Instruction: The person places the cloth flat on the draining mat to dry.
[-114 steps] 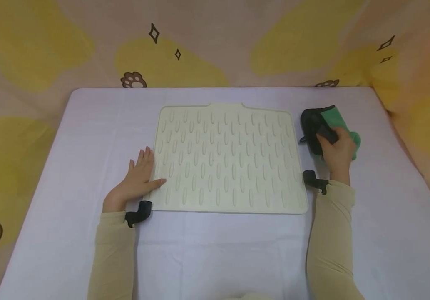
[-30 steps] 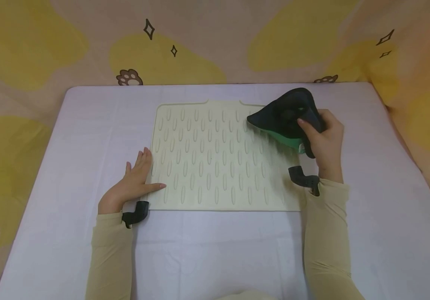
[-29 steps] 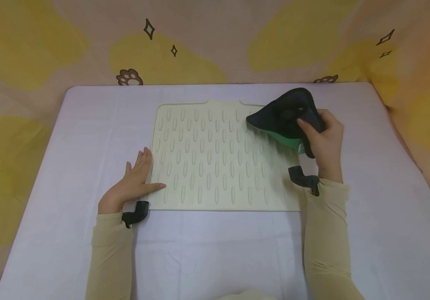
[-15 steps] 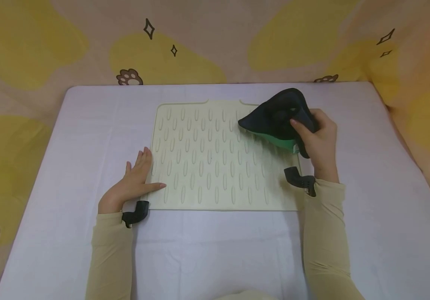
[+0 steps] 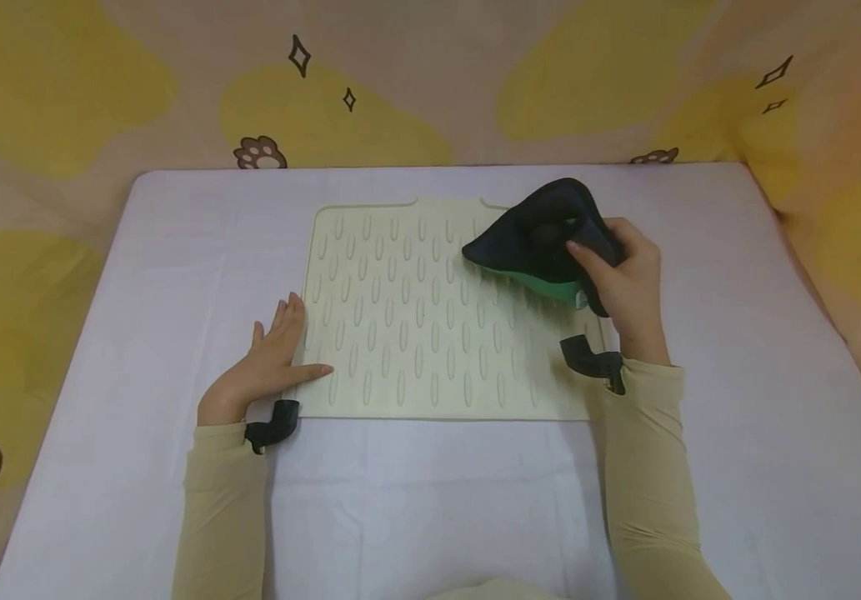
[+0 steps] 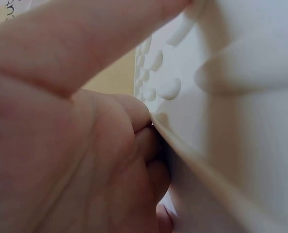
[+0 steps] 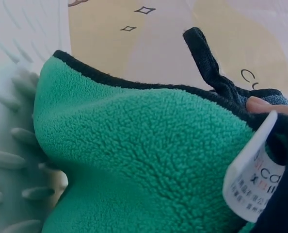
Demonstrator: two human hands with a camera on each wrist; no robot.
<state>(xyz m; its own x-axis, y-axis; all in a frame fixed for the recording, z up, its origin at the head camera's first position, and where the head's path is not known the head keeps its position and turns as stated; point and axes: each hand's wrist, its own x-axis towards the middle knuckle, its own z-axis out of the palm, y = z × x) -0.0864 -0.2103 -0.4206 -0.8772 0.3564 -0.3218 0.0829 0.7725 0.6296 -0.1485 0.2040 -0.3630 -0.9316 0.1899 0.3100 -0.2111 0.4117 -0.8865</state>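
A cream mat (image 5: 430,325) with rows of raised ridges lies on the white table. At its left edge rests my left hand (image 5: 261,367), fingers straight along the side and thumb across the top surface. The left wrist view shows that palm (image 6: 105,160) close to the mat's edge (image 6: 192,155). My right hand (image 5: 628,275) grips one end of a cleaning cloth (image 5: 550,233), dark on one side and green on the other, thumb on the dark face. The cloth hangs tilted over the mat's upper right. In the right wrist view its fleecy green side (image 7: 134,131), dark border and hanging loop (image 7: 202,58) appear.
A white cloth covers the table (image 5: 430,500). Behind and around it hangs a patterned curtain (image 5: 460,75) with yellow patches and paw prints. A black camera mount sits on each wrist, the right one (image 5: 591,360) overlapping the mat's right edge in the head view.
Earlier my right hand had the cloth bunched beside the mat's right edge. It is now spread and raised over the upper right, still drifting left. The left hand stays put.
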